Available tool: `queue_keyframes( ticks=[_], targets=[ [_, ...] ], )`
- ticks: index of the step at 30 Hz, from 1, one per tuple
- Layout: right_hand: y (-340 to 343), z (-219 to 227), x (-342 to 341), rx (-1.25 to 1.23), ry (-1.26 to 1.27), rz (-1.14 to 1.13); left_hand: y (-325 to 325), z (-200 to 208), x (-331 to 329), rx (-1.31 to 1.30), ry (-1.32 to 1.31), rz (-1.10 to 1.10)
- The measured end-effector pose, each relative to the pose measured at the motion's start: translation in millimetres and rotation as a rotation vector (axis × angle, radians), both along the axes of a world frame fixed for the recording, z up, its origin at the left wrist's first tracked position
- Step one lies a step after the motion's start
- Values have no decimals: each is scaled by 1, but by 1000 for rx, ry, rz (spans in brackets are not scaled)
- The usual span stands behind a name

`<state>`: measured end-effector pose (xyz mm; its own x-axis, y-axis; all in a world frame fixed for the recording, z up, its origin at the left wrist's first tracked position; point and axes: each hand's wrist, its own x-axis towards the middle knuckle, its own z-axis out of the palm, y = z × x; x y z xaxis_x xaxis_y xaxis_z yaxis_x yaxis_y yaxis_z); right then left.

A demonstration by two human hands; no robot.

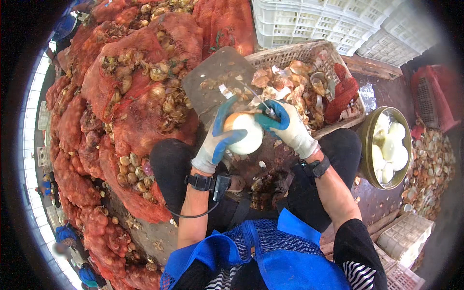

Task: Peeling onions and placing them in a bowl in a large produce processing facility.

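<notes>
Resting in left hand (213,145), half-peeled onion (249,136)

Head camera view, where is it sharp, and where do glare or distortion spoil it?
Head view, middle: the white onion, left hand and right hand look fairly clear; head view, left edge: the bright strip bends and looks washed out; head view, right: glare whitens a patch of dark floor, and the red mesh farther out looks hazy.
</notes>
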<state>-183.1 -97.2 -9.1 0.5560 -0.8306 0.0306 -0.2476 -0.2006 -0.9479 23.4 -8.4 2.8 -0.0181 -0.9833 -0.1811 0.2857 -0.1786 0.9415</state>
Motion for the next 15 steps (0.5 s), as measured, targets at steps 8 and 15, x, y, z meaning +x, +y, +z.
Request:
queue_keyframes(
  ticks=[8,15],
  targets=[
    [2,9,0,211,-57,-108,-3,-8,1,-99,-170,-11],
    [-2,-4,-7,17,-8,-186,2,-5,-3,-66,-149,-30]
  ],
)
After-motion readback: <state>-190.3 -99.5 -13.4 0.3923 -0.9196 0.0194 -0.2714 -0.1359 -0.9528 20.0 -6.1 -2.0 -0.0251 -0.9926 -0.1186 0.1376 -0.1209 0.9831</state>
